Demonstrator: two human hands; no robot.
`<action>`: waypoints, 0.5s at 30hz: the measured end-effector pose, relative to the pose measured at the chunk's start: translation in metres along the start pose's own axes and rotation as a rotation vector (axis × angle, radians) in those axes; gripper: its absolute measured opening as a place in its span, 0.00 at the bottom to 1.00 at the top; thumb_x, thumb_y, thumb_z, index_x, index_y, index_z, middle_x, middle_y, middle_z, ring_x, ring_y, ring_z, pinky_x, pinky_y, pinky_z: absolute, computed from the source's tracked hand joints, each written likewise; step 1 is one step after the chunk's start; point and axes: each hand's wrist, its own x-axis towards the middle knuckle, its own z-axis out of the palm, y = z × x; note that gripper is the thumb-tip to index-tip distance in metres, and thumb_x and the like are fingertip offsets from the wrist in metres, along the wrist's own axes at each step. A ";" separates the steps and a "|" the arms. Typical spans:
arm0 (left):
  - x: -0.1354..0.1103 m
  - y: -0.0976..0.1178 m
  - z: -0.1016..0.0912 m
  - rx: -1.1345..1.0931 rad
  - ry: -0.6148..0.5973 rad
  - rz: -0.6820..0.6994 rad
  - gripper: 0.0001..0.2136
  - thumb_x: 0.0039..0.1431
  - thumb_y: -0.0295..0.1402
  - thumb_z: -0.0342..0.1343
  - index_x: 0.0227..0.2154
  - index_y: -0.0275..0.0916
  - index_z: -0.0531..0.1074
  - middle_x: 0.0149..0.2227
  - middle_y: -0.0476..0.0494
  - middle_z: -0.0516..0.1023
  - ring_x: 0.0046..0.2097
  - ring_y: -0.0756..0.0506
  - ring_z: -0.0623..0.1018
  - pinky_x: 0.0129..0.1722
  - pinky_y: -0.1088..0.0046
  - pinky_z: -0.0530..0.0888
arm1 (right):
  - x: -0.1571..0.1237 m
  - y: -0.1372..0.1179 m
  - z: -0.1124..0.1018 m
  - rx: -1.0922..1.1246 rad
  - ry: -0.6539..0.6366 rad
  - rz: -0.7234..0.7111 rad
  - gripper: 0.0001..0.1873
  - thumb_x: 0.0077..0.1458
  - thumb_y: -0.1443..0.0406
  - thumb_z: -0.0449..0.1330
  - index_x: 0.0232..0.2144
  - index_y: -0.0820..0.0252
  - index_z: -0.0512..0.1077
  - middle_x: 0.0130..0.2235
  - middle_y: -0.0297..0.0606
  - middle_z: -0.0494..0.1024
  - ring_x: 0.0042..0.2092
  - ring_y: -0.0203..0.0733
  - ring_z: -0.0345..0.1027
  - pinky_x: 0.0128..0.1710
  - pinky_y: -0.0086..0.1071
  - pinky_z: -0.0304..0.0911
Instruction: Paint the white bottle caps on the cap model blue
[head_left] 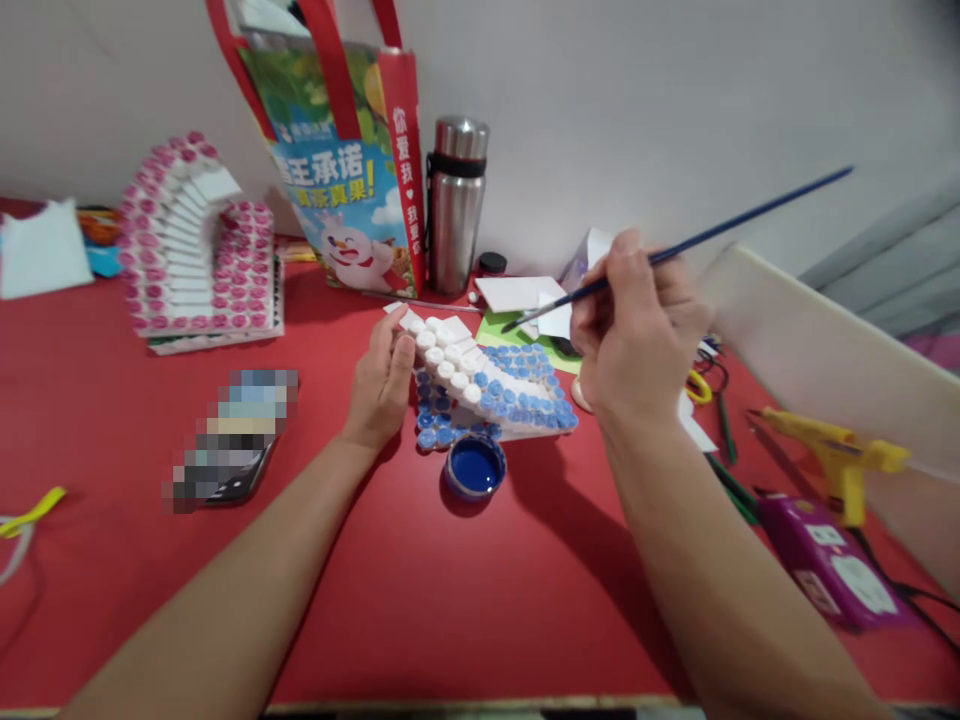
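Cap model (517, 395): white and blue bottle caps in steps, mid red counter (465, 600). Your left hand (382, 385): fingers loosely spread, resting against the model's left end, gripping nothing. Your right hand (634, 330): just right of the model, closed round a paintbrush (750, 216), bristles above the model's far edge. Paint dish (475, 466): blue, just in front of the model. Steel flask (456, 205): behind it. Glue gun (840, 455): well to its right.
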 end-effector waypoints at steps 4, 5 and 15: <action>0.000 -0.001 -0.001 0.013 -0.024 0.016 0.38 0.81 0.67 0.45 0.72 0.42 0.75 0.69 0.28 0.82 0.68 0.31 0.83 0.71 0.45 0.78 | -0.014 0.026 -0.010 -0.134 -0.135 -0.004 0.25 0.68 0.45 0.75 0.28 0.51 0.76 0.18 0.25 0.69 0.19 0.31 0.56 0.19 0.33 0.52; 0.000 -0.001 -0.001 0.020 -0.022 0.015 0.38 0.81 0.67 0.45 0.72 0.42 0.75 0.69 0.29 0.82 0.67 0.31 0.83 0.70 0.46 0.78 | -0.015 0.029 -0.011 -0.164 -0.169 -0.018 0.25 0.69 0.44 0.74 0.28 0.51 0.77 0.19 0.25 0.69 0.19 0.31 0.57 0.20 0.33 0.54; -0.001 0.000 -0.002 0.037 -0.022 -0.022 0.38 0.80 0.69 0.44 0.72 0.43 0.74 0.56 0.34 0.85 0.55 0.35 0.85 0.61 0.50 0.81 | -0.023 0.019 -0.006 -0.302 -0.267 -0.079 0.23 0.74 0.46 0.70 0.30 0.51 0.76 0.24 0.28 0.72 0.25 0.34 0.65 0.27 0.33 0.65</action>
